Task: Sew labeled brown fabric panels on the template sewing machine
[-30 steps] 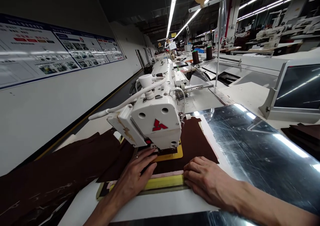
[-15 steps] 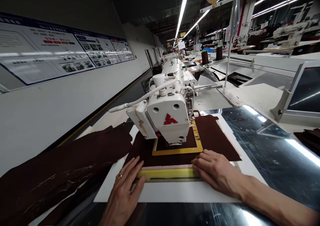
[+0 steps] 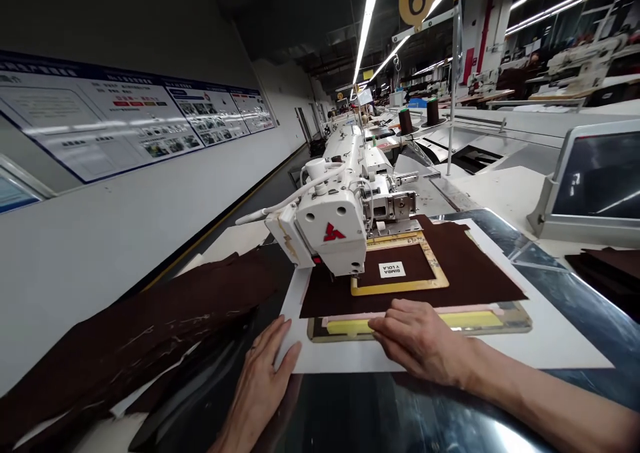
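Observation:
My left hand [image 3: 263, 373] lies with its fingers stretched and thumb apart at the left edge of a white sheet [image 3: 345, 359]. My right hand [image 3: 423, 336] has its fingers bent and pressed together on the front edge of a clear plate [image 3: 520, 319] with a yellow strip [image 3: 470, 319]. Dark brown fabric [image 3: 480, 273] covers most of the plate. On the fabric sits a yellow rectangular frame [image 3: 400, 288], around a white label [image 3: 391, 269] that reads "BIMBA Y LOLA" upside down. The sewing machine head [image 3: 333, 226] stands just left of the frame.
More brown fabric [image 3: 150, 326] is heaped at the left. A screen [image 3: 597, 176] stands at the right, with stacked brown pieces [image 3: 607, 273] below it. The shiny metal table [image 3: 390, 413] runs along the front. Thread cones [image 3: 406, 121] are farther back.
The plate, sheet, fabric and yellow frame have slid right, out from under the machine head, uncovering the label. My left hand has come off the yellow strip; my right hand stays on it.

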A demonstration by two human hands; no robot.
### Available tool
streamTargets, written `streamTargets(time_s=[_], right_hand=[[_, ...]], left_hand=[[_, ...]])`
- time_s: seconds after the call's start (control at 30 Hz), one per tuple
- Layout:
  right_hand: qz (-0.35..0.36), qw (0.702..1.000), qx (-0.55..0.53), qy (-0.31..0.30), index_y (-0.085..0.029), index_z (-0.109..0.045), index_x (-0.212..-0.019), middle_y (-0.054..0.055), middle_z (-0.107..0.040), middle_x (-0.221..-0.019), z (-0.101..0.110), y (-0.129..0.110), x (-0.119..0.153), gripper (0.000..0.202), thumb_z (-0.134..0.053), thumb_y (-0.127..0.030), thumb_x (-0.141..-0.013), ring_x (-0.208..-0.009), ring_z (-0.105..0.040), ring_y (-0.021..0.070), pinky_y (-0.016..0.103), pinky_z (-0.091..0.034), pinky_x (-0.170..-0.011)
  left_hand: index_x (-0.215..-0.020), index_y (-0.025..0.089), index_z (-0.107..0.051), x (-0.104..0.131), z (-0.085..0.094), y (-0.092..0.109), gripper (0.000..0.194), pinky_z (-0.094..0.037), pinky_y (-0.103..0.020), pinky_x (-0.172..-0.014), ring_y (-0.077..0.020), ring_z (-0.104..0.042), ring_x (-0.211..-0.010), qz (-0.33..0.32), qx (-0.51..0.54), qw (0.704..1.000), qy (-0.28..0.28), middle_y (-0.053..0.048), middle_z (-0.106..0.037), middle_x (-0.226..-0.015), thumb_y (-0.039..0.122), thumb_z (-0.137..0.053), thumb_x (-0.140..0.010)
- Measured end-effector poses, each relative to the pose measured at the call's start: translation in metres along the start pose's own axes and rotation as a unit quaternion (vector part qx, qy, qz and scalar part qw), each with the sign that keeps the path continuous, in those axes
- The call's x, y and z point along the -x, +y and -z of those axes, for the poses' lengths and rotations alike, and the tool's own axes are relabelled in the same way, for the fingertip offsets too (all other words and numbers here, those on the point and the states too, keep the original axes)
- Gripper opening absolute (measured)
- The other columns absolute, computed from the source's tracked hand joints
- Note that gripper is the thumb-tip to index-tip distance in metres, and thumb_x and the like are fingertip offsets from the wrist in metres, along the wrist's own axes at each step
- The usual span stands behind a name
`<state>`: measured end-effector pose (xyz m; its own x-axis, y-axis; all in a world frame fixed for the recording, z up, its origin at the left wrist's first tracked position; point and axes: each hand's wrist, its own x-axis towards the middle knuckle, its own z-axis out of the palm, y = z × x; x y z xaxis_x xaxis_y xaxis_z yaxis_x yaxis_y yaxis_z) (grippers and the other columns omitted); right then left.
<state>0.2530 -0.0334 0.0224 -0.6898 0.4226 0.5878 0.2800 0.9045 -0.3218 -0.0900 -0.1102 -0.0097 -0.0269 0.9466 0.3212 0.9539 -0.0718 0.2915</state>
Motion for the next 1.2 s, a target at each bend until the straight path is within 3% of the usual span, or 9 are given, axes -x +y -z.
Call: streamTargets(time_s=[0.17,0.3,0.5,0.67,0.83,0.97,1.1,1.2], right_hand=[[0.014,1.0,0.011,-0.007,-0.018,-0.06,-0.093,0.004,-0.063,-0.077,-0.006,-0.007,0.002,0.024,-0.039,-0.024,-0.105,-0.068,-0.05,0.017,0.033,-0.039,-0.069],[0.028,0.999,0.018,-0.016,-0.019,-0.058,-0.089,0.003,-0.064,-0.077,-0.009,-0.011,0.003,0.025,-0.039,-0.024,-0.105,-0.066,-0.051,0.0162,0.032,-0.038,-0.068],[0.038,0.999,0.026,-0.025,-0.019,-0.057,-0.088,0.003,-0.064,-0.076,-0.012,-0.01,0.003,0.024,-0.039,-0.022,-0.104,-0.065,-0.052,0.0155,0.031,-0.04,-0.071],[0.016,0.999,0.037,-0.037,-0.019,-0.056,-0.085,0.003,-0.064,-0.075,-0.015,-0.005,0.004,0.025,-0.041,-0.024,-0.104,-0.065,-0.052,0.0156,0.03,-0.039,-0.072],[0.001,0.999,0.037,-0.031,-0.019,-0.057,-0.086,0.003,-0.064,-0.076,-0.01,-0.001,0.004,0.023,-0.044,-0.024,-0.103,-0.067,-0.05,0.0167,0.031,-0.039,-0.07],[-0.021,1.0,0.017,0.005,-0.017,-0.062,-0.094,0.004,-0.066,-0.078,-0.001,0.003,0.003,0.024,-0.042,-0.023,-0.105,-0.069,-0.053,0.0174,0.031,-0.04,-0.068],[-0.028,0.999,-0.003,0.027,-0.017,-0.064,-0.103,0.005,-0.068,-0.083,0.006,0.009,0.008,0.019,-0.046,-0.023,-0.105,-0.074,-0.057,0.0178,0.03,-0.043,-0.07],[-0.022,0.999,-0.017,0.025,-0.017,-0.064,-0.108,0.005,-0.071,-0.088,0.007,0.012,0.012,0.017,-0.048,-0.022,-0.104,-0.077,-0.06,0.0177,0.03,-0.045,-0.072]], left_hand=[[-0.133,0.023,-0.064,-0.007,-0.001,0.005,0.043,-0.058,-0.041,-0.098,-0.0287,-0.06,-0.129,-0.025,-0.017,0.999,0.016,-0.01,-0.065,-0.138,0.046,-0.055,-0.098],[-0.136,0.022,-0.061,-0.016,-0.002,0.014,0.046,-0.054,-0.044,-0.104,-0.0283,-0.06,-0.129,-0.042,-0.031,0.999,-0.006,-0.011,-0.064,-0.138,0.047,-0.053,-0.099],[-0.145,0.02,-0.051,-0.057,-0.013,0.026,0.052,-0.05,-0.041,-0.106,-0.0275,-0.056,-0.133,-0.059,-0.022,0.997,-0.037,-0.012,-0.059,-0.144,0.046,-0.051,-0.1],[-0.118,0.021,-0.067,-0.087,-0.024,0.026,0.034,-0.048,-0.042,-0.101,-0.0266,-0.061,-0.119,-0.078,-0.025,0.995,-0.055,-0.008,-0.067,-0.125,0.043,-0.049,-0.1],[-0.091,0.02,-0.062,-0.092,-0.023,0.033,0.029,-0.045,-0.041,-0.088,-0.027,-0.059,-0.097,-0.08,-0.04,0.994,-0.063,-0.008,-0.064,-0.098,0.037,-0.041,-0.102],[-0.079,0.022,-0.051,-0.062,0.004,0.042,0.033,-0.044,-0.035,-0.08,-0.0229,-0.058,-0.086,-0.089,-0.028,0.991,-0.098,-0.004,-0.06,-0.087,0.037,-0.036,-0.104],[-0.083,0.023,-0.049,0.008,0.05,0.042,0.03,-0.046,-0.027,-0.081,-0.0185,-0.059,-0.085,-0.075,0.012,0.98,-0.181,-0.002,-0.061,-0.09,0.037,-0.035,-0.106],[-0.083,0.023,-0.051,0.067,0.088,0.028,0.031,-0.05,-0.022,-0.08,-0.017,-0.062,-0.086,0.027,0.039,0.967,-0.25,-0.002,-0.063,-0.092,0.042,-0.041,-0.104]])
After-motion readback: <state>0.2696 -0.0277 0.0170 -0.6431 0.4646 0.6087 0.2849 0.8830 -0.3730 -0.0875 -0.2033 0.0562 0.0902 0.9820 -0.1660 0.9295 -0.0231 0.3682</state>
